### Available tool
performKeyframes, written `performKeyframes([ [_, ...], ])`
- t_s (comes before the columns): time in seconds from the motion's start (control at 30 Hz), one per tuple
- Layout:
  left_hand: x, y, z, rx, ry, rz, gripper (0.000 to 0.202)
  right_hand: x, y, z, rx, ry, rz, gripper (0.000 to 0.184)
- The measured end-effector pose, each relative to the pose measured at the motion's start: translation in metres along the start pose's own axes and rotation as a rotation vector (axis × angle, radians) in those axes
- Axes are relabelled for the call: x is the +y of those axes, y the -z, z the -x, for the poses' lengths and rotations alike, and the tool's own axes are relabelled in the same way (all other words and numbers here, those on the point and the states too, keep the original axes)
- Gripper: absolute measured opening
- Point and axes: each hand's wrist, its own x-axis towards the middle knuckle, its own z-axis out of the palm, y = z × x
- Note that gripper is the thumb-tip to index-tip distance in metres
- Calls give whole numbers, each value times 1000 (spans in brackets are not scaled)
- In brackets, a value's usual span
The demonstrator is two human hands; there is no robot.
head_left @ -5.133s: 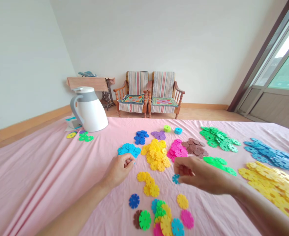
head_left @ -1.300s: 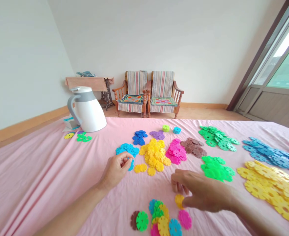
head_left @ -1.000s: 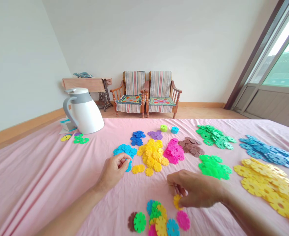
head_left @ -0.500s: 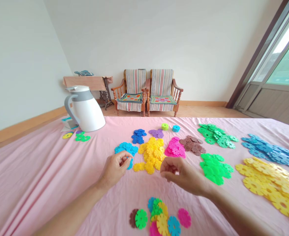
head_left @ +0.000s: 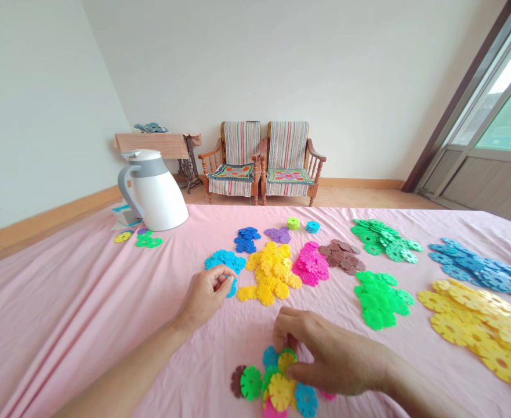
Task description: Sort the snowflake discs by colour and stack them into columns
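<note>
My left hand (head_left: 209,293) is closed in a pinch just in front of the light blue notched plastic discs (head_left: 225,262); whatever its fingertips hold, if anything, is hidden. Over a small mixed heap close to me, my right hand (head_left: 329,348) reaches down with thumb and fingers apart. Its thumb lies at a yellow notched disc (head_left: 286,361) in that heap. A green disc (head_left: 251,383) leans by a brown disc (head_left: 237,381) at the heap's left. A blue disc (head_left: 306,399) lies at the front right, and a pink one is mostly covered by my right hand.
Beyond my hands are piles of yellow (head_left: 272,270), pink (head_left: 311,264), brown (head_left: 342,256) and bright green (head_left: 381,299) discs. Larger yellow discs (head_left: 481,331) spread at the right. A white thermos jug (head_left: 162,197) stands back left on the pink cloth (head_left: 107,302).
My right hand has come down and nearer to me, from beside the yellow pile onto the mixed heap, and its fingers have spread. My left hand has hardly moved.
</note>
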Motion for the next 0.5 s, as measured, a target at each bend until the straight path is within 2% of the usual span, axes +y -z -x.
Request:
performKeyframes([
  [0.1,-1,0,0,-14,7,18,19,7,0,-1,66,-60,-54,14],
  [0.27,-3,-1,0,-7,-14,9,18,18,4,-2,147,-112,-166,26],
  [0.5,-3,0,0,-6,-15,-10,19,25,3,-4,219,-199,-201,2],
])
